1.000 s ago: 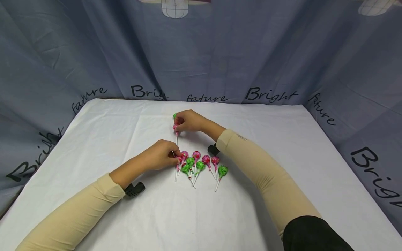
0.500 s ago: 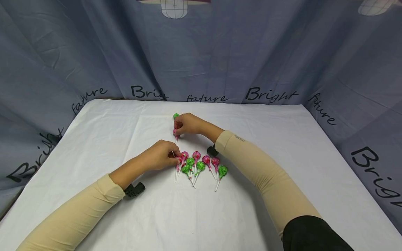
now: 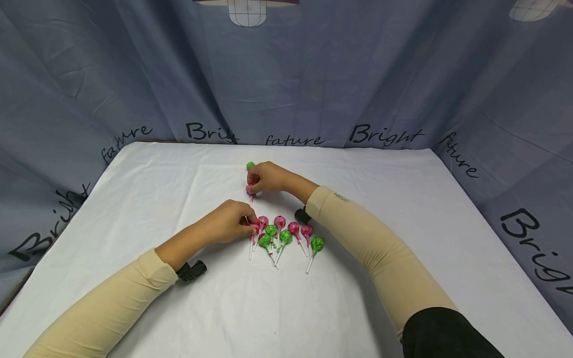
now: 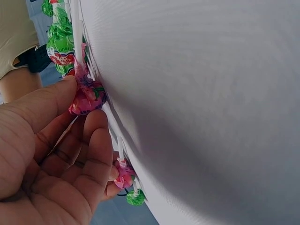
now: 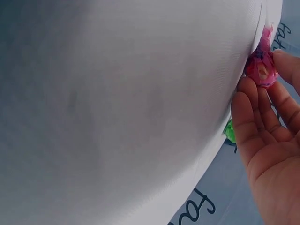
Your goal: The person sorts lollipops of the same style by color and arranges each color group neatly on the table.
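In the head view, my left hand is at the left end of a group of wrapped lollipops. Its thumb and fingertips pinch the pink head of one lollipop, whose white stick points toward me. Farther back, my right hand holds another pink lollipop by its head, between thumb and fingers. Just beyond that hand lies a green lollipop, its stick hidden by the fingers. Beside my left hand are more pink lollipops and green lollipops, some overlapping.
A white cloth covers the table under everything. At the group's right end lies a green lollipop, close to a pink one. Grey-blue curtains with printed lettering hang behind the table's far edge.
My right hand has shifted slightly toward me with the pink lollipop, and more of the green head behind it shows. The left hand has stayed in place.
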The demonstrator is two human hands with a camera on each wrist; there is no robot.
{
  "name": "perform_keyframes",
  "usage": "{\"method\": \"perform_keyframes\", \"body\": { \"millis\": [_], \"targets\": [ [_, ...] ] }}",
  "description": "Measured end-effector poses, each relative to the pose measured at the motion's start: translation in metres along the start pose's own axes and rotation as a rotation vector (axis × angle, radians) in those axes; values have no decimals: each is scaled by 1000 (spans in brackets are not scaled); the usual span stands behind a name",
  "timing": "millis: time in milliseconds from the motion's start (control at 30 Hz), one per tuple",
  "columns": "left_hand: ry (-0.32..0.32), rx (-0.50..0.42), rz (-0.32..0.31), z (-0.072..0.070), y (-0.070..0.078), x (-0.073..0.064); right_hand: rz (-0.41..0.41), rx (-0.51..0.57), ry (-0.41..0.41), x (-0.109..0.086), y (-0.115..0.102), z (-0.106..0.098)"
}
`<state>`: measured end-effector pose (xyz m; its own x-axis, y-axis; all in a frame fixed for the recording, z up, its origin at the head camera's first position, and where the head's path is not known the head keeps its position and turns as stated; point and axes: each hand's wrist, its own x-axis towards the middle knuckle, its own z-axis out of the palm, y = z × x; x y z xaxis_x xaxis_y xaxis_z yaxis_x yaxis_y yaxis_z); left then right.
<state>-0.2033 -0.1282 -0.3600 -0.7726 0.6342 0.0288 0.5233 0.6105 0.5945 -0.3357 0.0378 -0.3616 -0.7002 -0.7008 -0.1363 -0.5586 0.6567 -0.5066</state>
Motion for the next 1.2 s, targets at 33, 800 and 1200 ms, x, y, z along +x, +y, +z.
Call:
{"method": "perform_keyframes", "body": {
  "millis": [33,800,1200],
  "targets": [
    [-1,-2,0,0,0,0,0,3,-1,0,0,0],
    [-6,-3,6,2,-5,2,16,107,114,-71,-3,-33],
    [8,11,-17,2,0,0,24,117,128,-133,-1,-23]
  ]
}}
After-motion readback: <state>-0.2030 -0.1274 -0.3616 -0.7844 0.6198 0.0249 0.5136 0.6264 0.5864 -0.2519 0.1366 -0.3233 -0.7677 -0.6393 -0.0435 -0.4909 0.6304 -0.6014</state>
